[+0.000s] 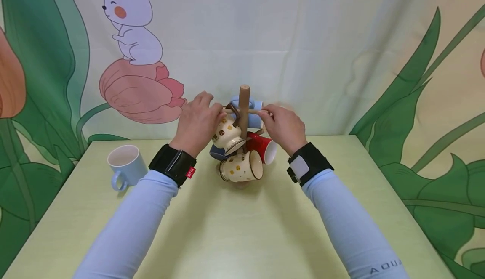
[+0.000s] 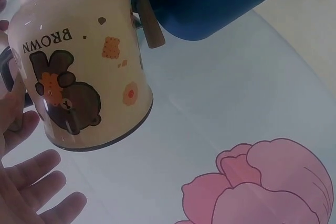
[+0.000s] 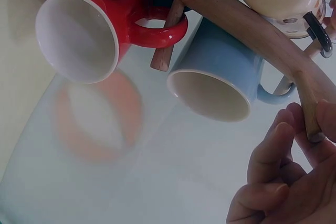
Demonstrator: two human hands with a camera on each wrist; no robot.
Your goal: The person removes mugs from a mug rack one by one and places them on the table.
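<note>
A wooden mug tree (image 1: 245, 98) stands at the table's back, hung with several mugs. My left hand (image 1: 198, 123) pinches the tip of its upper left peg, the other fingers spread. On that peg an upside-down cream mug (image 2: 79, 61) with a bear print hangs by its dark handle. Opposite, my right hand (image 1: 284, 127) pinches the end of the upper right peg (image 3: 311, 111) between thumb and fingers. Behind the post hangs a light blue mug (image 3: 215, 61). Lower down are a red mug (image 1: 261, 146), a dark blue mug (image 2: 205, 14) and another cream mug (image 1: 240, 167).
A second light blue mug (image 1: 126, 165) stands upright on the pale table (image 1: 242, 237), left of my left forearm. Just behind the table hangs a printed curtain (image 1: 322, 60) with a rabbit and flowers.
</note>
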